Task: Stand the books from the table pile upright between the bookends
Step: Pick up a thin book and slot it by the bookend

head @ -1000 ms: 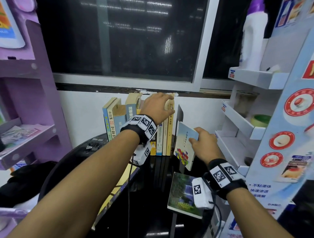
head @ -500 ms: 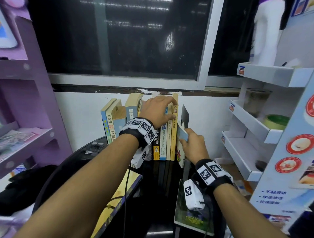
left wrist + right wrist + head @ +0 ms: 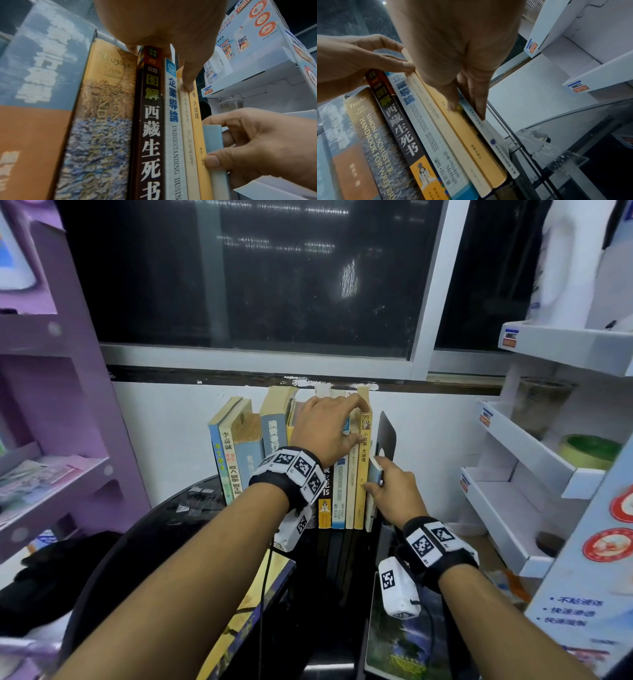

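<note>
A row of upright books (image 3: 274, 440) stands on the black round table (image 3: 164, 529) against the wall. My left hand (image 3: 356, 422) reaches over their tops, fingers curled behind the tall yellow book (image 3: 360, 481) and thumb on the spines. My right hand (image 3: 375, 477) pinches a thin light-blue book (image 3: 220, 182), upright in the slot between the yellow book and the black bookend (image 3: 387, 433). In the right wrist view its spine (image 3: 498, 147) lies against the yellow book. Two books lie flat in front: a yellow-covered one (image 3: 246, 611) and a green-covered one (image 3: 400, 645).
A white display rack (image 3: 534, 460) with angled shelves stands close on the right, holding a green tape roll (image 3: 589, 450). A purple shelf unit (image 3: 51, 412) is at the left. The wall and a dark window (image 3: 257, 275) are behind the books.
My right hand has carried the thin book from in front of the row into the gap beside the bookend, turning it spine-out. My left hand has stayed on the book tops.
</note>
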`<state>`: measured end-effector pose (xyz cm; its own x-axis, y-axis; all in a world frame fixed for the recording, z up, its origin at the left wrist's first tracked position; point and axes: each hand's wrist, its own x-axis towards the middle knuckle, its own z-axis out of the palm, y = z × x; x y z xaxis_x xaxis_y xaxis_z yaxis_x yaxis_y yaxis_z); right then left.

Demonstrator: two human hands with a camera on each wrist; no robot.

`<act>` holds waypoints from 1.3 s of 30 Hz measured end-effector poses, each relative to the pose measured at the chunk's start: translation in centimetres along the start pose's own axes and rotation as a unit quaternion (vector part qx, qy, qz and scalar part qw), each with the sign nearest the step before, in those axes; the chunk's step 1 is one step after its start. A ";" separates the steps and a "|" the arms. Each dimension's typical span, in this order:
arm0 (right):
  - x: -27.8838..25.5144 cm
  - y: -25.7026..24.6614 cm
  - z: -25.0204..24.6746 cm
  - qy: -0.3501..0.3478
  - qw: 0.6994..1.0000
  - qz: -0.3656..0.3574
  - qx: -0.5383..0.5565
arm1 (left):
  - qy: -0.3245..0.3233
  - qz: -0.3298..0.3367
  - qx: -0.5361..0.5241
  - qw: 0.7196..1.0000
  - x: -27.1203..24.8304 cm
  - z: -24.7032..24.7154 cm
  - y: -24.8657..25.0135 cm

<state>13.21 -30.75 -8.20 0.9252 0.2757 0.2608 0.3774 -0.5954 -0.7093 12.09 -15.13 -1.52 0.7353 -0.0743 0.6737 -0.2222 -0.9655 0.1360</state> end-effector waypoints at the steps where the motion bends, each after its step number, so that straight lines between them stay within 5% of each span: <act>1: 0.1 0.1 -0.1 -0.006 1.000 -0.001 0.001 | 0.002 0.002 0.002 1.000 0.0 0.0 0.0; 11: 0.7 0.8 -0.4 -0.072 0.997 -0.016 0.008 | 0.003 -0.003 0.004 1.000 -0.1 0.1 0.2; 39: 1.1 1.8 0.2 -0.060 0.997 -0.008 0.046 | 0.016 0.003 -0.003 1.000 -0.2 0.3 0.3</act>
<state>14.87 -31.37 -9.38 0.9055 0.3764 0.1957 0.3815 -0.5207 -0.7638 12.11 -15.44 -1.83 0.7134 -0.0726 0.6969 -0.2305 -0.9636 0.1356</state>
